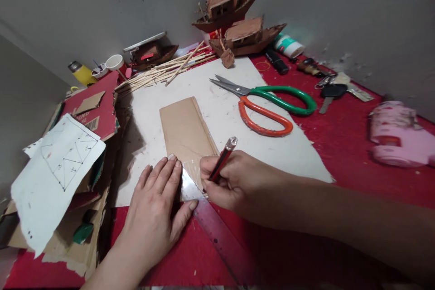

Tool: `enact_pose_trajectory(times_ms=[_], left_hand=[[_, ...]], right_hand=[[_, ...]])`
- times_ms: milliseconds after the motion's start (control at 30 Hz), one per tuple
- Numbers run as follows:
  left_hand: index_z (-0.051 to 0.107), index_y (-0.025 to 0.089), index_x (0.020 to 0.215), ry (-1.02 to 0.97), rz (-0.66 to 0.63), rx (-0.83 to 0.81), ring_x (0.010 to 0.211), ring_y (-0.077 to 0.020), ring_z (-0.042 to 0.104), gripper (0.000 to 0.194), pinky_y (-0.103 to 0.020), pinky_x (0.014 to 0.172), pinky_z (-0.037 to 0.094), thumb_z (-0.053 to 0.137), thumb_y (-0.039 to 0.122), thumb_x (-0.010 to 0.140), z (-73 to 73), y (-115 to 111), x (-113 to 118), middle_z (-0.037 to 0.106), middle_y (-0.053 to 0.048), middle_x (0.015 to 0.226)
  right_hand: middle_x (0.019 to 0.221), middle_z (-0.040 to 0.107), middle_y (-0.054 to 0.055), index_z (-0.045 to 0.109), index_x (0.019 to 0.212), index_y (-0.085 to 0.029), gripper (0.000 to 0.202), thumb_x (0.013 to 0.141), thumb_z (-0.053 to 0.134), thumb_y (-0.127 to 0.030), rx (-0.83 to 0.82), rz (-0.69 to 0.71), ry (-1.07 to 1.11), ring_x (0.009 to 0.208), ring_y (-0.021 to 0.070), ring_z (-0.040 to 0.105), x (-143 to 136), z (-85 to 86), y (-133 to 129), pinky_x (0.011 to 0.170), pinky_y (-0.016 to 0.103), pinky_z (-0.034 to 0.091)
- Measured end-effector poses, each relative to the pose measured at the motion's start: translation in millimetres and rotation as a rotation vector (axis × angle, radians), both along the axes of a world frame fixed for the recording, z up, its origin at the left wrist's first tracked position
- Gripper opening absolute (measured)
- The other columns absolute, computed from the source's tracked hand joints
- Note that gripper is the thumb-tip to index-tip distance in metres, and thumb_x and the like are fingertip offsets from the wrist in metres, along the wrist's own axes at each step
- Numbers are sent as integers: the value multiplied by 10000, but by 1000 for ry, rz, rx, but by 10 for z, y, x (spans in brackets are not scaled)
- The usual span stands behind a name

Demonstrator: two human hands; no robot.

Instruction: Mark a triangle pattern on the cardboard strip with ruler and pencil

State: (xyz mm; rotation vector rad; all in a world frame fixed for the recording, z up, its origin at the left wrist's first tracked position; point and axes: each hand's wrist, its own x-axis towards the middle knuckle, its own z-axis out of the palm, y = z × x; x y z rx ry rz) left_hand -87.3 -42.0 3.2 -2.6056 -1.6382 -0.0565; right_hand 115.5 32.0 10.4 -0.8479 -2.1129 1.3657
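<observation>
A brown cardboard piece [185, 124] lies on a white sheet [142, 113] in the middle. Across its near end runs a clear plastic ruler [217, 231], which slants down over the red table. My left hand [158, 199] lies flat with fingers stretched out, pressing on the ruler and the cardboard edge. In my right hand [234, 183] is a red and black pencil [222, 156], gripped with its upper end tilted up and right. The pencil's tip is hidden by my fingers, close to the ruler's edge. Scissors [265, 102] with green and orange handles lie partly open beyond my right hand.
Thin wooden sticks [170, 69] and brown model boats [244, 36] stand at the back. Cardboard scraps [98, 104] and a paper with drawn triangles [64, 158] are piled left. Keys [331, 93] and a pink object [401, 136] lie on the right.
</observation>
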Motion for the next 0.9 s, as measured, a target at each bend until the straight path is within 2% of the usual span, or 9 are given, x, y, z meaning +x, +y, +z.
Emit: enact_pose_trajectory(times_ms=[167,300,367,500,633,900], left_hand=[[390,115,1462,17,4,6,1375,-325,446,604,-578,1086,404,474,455,970,8,-16,-5,480,-175,1495],[406,112,1452,18,5,12,1374,-323,449,595,-576,1084,411,471,454,970,-2,-10,-6,480,-174,1495],[414,122,1450,7,8,8,1377,-318,447,588,-566,1093,407,481,449,965,1,-7,-10,477,-165,1500],[426,125,1449,5,6,-6,1377,-314,451,605,-561,1109,391,511,457,951,41,-25,-55,488,-155,1494],[466,122,1428,45,14,10,1357,-322,475,592,-580,1097,399,512,467,949,84,-57,-117,527,-145,1462],[492,87,1407,126,27,15,1331,-322,507,596,-570,1052,457,465,485,964,111,-89,-131,528,-155,1454]], right_hand=[[483,336,-90,375,586,-217,269,736,508,-38,-52,22,-48,426,66,316,8,19,-3,442,226,250],[481,337,-85,381,555,-210,261,727,538,-91,-183,-4,-21,430,60,308,41,35,0,409,206,235],[473,369,-86,416,592,-214,211,741,540,-129,-308,-71,85,414,60,324,66,70,24,388,193,236],[502,549,-55,476,693,-221,142,761,599,-199,-498,-317,245,385,70,434,102,126,122,362,178,306],[539,621,-32,514,736,-211,144,777,650,-234,-469,-420,324,384,72,490,101,66,220,361,171,362],[593,649,-3,526,752,-192,150,813,644,-261,-450,-384,318,429,69,528,57,-48,225,401,173,413]])
